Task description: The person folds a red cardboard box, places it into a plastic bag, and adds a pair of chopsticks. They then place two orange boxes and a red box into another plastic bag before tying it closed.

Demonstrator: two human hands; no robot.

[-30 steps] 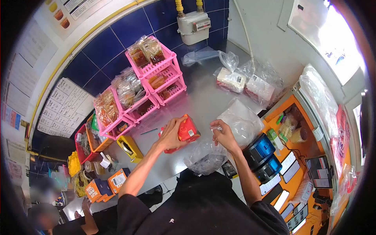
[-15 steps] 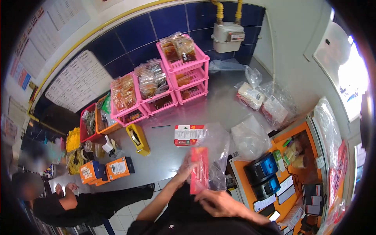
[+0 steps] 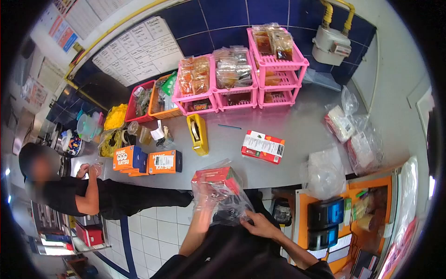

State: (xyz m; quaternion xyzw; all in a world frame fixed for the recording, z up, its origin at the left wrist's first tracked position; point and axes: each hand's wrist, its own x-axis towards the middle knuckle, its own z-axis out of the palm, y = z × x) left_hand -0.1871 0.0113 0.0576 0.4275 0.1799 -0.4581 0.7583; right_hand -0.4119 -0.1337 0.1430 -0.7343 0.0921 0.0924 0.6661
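Note:
A red box sits inside a clear plastic bag in front of my body, just off the metal table's front edge. Under the box, my left hand supports it, seen through the plastic, with its fingers partly hidden. My right hand pinches the bag's edge at the lower right. Beyond them, a second red box with a white printed label lies on the table. A yellow tape dispenser stands to its left, and a thin blue stick lies between them.
Pink racks of sachets stand at the back. Orange boxes are at the table's front left, near a co-worker in black. Bagged boxes, a white bag and an orange shelf are on the right.
The view has turned left. The red box in my left hand has tipped from a narrow side view to show its top and front, with the bag now around it.

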